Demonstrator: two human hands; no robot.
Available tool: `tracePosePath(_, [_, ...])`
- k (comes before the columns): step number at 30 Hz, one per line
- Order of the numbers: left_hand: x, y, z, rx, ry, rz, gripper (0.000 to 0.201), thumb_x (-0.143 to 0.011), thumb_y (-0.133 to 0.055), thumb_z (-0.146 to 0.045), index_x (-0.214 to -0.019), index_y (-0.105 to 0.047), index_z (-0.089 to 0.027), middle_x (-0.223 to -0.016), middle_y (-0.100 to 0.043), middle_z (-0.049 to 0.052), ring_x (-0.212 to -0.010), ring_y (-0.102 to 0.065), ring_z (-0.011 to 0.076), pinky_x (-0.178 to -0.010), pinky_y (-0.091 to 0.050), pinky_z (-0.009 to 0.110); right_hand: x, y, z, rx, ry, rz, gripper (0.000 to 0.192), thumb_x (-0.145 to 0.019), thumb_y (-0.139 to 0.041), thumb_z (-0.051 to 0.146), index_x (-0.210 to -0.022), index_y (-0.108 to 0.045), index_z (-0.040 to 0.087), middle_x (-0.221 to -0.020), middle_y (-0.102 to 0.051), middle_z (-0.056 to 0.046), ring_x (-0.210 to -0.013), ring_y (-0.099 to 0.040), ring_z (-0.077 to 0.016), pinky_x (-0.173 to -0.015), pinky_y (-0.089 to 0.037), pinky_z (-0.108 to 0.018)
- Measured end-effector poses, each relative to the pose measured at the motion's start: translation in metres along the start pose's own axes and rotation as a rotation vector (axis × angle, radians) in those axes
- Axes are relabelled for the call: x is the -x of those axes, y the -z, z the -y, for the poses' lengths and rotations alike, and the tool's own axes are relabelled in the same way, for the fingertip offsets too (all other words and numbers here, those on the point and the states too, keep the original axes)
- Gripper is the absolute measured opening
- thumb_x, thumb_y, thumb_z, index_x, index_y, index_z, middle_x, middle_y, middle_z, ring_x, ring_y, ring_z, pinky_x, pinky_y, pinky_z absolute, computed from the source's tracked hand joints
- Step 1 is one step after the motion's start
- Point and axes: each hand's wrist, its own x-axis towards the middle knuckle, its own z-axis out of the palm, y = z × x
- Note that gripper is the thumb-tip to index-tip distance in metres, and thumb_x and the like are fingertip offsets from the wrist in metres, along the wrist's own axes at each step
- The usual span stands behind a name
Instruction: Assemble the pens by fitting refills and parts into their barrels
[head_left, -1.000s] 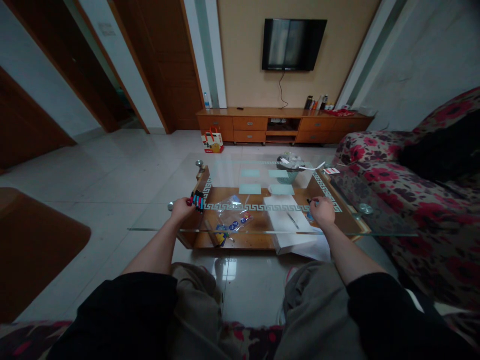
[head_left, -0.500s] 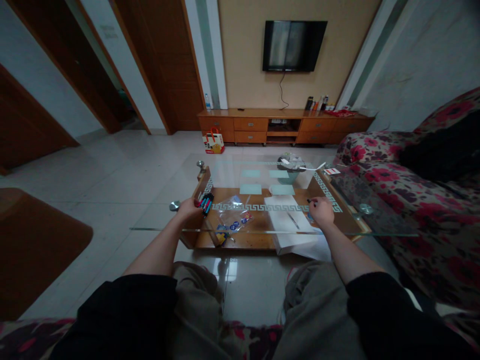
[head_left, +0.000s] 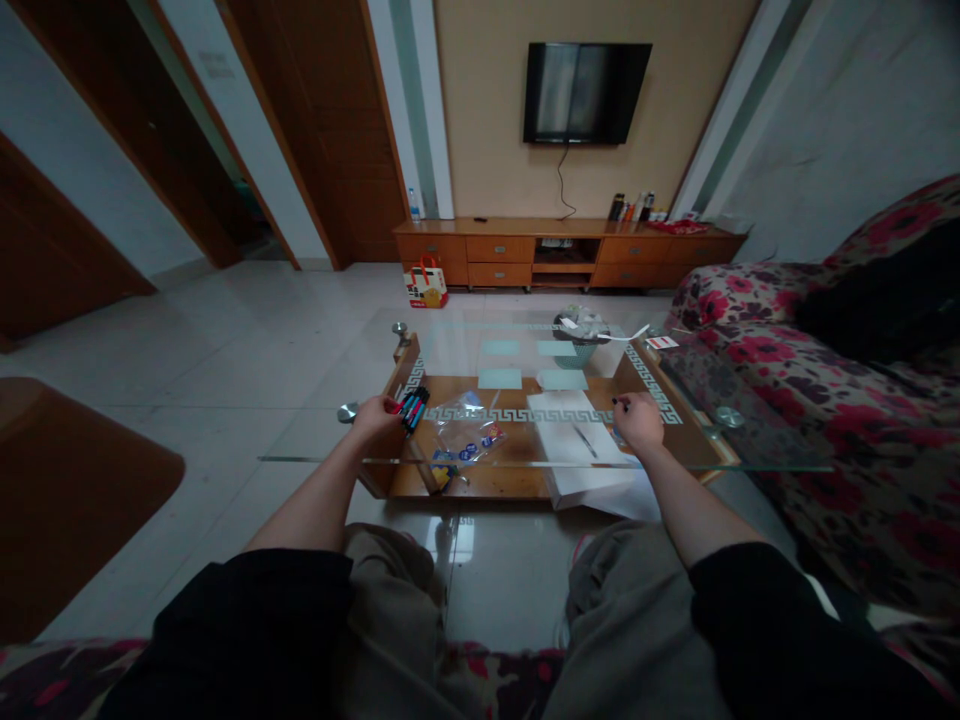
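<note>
My left hand (head_left: 377,416) is over the left side of the glass coffee table (head_left: 300,440), its fingers closed at the near end of a bunch of marker pens (head_left: 414,410) with black, blue and pink parts. Toward the table's right side, my right hand (head_left: 639,421) is closed in a pinch. A small dark tip pokes out between its fingers; the rest is hidden in the hand. Below that hand, seen through the glass, are a white box (head_left: 562,440) and a pen (head_left: 585,441).
A clear plastic bag (head_left: 469,430) shows between my hands, with small blue packets. Beyond the table stands a waste basket (head_left: 574,352). A flowered sofa (head_left: 847,440) is on the right, a TV cabinet (head_left: 502,250) at the back, and a brown rounded piece of furniture (head_left: 82,500) at left.
My right hand has turned slightly and shifted a little to the left. My left hand stays at the marker pens. The whole view has moved very slightly.
</note>
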Motion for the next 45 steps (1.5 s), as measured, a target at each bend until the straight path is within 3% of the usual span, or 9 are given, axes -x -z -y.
tracePosePath(7, [0.01, 0.008, -0.01, 0.042, 0.028, 0.012, 0.032, -0.07, -0.073, -0.038, -0.093, -0.07, -0.016, -0.088, -0.073, 0.006, -0.079, -0.066, 0.0189, -0.061, -0.044, 0.022, -0.002, -0.001, 0.002, -0.032, 0.009, 0.023, 0.029, -0.087, -0.05, 0.025, -0.1, -0.074, 0.015, -0.103, -0.064, -0.015, -0.098, -0.059, -0.0253, -0.088, -0.046, -0.033])
tracePosePath(20, [0.014, 0.012, -0.02, -0.01, 0.069, -0.113, 0.028, -0.081, -0.058, -0.037, -0.097, -0.07, -0.017, -0.087, -0.074, 0.008, -0.076, -0.066, 0.0211, -0.063, -0.042, 0.026, 0.0, 0.006, 0.011, -0.055, 0.042, 0.009, 0.029, -0.088, -0.049, 0.024, -0.102, -0.072, 0.014, -0.106, -0.062, -0.014, -0.099, -0.056, -0.0256, -0.091, -0.045, -0.035])
tracePosePath(24, [0.019, 0.014, -0.035, 0.006, -0.058, -0.159, 0.025, -0.083, -0.055, -0.034, -0.097, -0.067, -0.017, -0.086, -0.071, 0.006, -0.076, -0.064, 0.0196, -0.064, -0.041, 0.026, 0.001, 0.007, 0.02, -0.057, 0.067, -0.001, 0.03, -0.09, -0.047, 0.026, -0.106, -0.07, 0.014, -0.11, -0.06, -0.014, -0.104, -0.055, -0.0266, -0.093, -0.044, -0.036])
tracePosePath(28, [0.037, 0.019, -0.075, 0.081, -0.305, -0.116, 0.023, -0.085, -0.055, -0.034, -0.096, -0.064, -0.017, -0.087, -0.069, 0.005, -0.076, -0.061, 0.0175, -0.068, -0.042, 0.026, 0.002, 0.014, 0.038, -0.103, 0.153, 0.061, 0.033, -0.092, -0.046, 0.027, -0.114, -0.066, 0.013, -0.116, -0.059, -0.016, -0.109, -0.054, -0.0275, -0.096, -0.043, -0.036])
tracePosePath(32, [0.067, 0.026, -0.125, 0.203, -0.474, 0.018, 0.021, -0.089, -0.054, -0.036, -0.095, -0.062, -0.017, -0.088, -0.068, 0.005, -0.076, -0.059, 0.0162, -0.07, -0.044, 0.027, 0.01, 0.027, 0.076, -0.266, 0.318, 0.232, 0.036, -0.094, -0.048, 0.034, -0.122, -0.063, 0.016, -0.117, -0.061, -0.014, -0.097, -0.059, -0.0248, -0.092, -0.045, -0.035])
tracePosePath(35, [0.088, 0.029, -0.151, 0.273, -0.647, 0.065, 0.015, -0.091, -0.053, -0.031, -0.095, -0.059, -0.018, -0.087, -0.067, 0.005, -0.076, -0.058, 0.0156, -0.071, -0.044, 0.027, 0.021, 0.031, 0.109, -0.504, 0.39, 0.313, 0.038, -0.098, -0.045, 0.044, -0.113, -0.066, 0.017, -0.106, -0.065, -0.012, -0.09, -0.059, -0.0225, -0.088, -0.045, -0.033])
tracePosePath(38, [0.102, 0.024, -0.163, 0.265, -0.808, 0.073, 0.013, -0.092, -0.051, -0.029, -0.095, -0.059, -0.018, -0.086, -0.065, 0.005, -0.074, -0.057, 0.0153, -0.07, -0.044, 0.028, 0.034, 0.027, 0.134, -0.761, 0.302, 0.43, 0.051, -0.097, -0.039, 0.061, -0.097, -0.069, 0.018, -0.09, -0.067, -0.008, -0.085, -0.06, -0.0214, -0.079, -0.046, -0.031])
tracePosePath(41, [0.109, 0.017, -0.167, 0.229, -0.892, 0.067, 0.014, -0.094, -0.051, -0.029, -0.096, -0.06, -0.018, -0.087, -0.063, 0.005, -0.077, -0.057, 0.0157, -0.072, -0.044, 0.028, 0.043, 0.019, 0.146, -0.987, 0.135, 0.629, 0.061, -0.092, -0.038, 0.071, -0.088, -0.067, 0.017, -0.076, -0.063, -0.005, -0.068, -0.057, -0.0172, -0.066, -0.046, -0.028])
tracePosePath(45, [0.111, 0.013, -0.172, 0.155, -0.971, 0.052, 0.018, -0.096, -0.051, -0.034, -0.098, -0.062, -0.02, -0.093, -0.064, 0.006, -0.086, -0.06, 0.0172, -0.076, -0.046, 0.029, 0.049, 0.013, 0.153, -1.11, 0.059, 0.769, 0.063, -0.089, -0.042, 0.074, -0.077, -0.062, 0.016, -0.066, -0.058, -0.002, -0.062, -0.054, -0.0146, -0.061, -0.043, -0.026])
